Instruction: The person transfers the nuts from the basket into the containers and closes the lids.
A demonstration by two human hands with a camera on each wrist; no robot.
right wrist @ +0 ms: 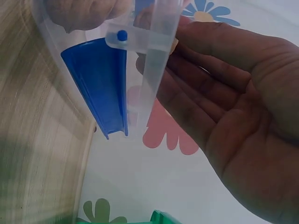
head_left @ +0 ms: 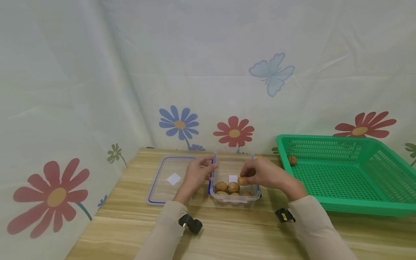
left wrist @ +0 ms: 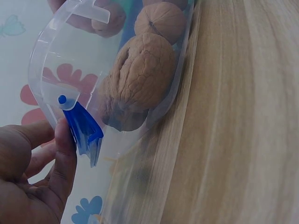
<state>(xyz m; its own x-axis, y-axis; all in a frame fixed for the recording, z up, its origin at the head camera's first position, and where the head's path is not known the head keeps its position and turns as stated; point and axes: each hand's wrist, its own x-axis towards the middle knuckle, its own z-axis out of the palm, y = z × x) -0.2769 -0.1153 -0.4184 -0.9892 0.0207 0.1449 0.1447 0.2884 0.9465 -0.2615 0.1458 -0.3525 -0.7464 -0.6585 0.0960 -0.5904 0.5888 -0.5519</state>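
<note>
A clear plastic food container with blue side latches stands lidless on the table, several walnuts gathered at its near end. My left hand holds the container's left side; in the left wrist view its thumb and fingers meet around the rim beside the hanging blue latch. Over the container's right wall reaches my right hand, its thumb and fingertips pinching one walnut inside the box. In the right wrist view the wall partly covers those fingertips, and the right-hand latch hangs down.
The container's clear lid, edged in blue, lies flat on the left. A green slotted basket stands on the right, with a walnut in its far left corner. A flowered curtain hangs behind the wooden table.
</note>
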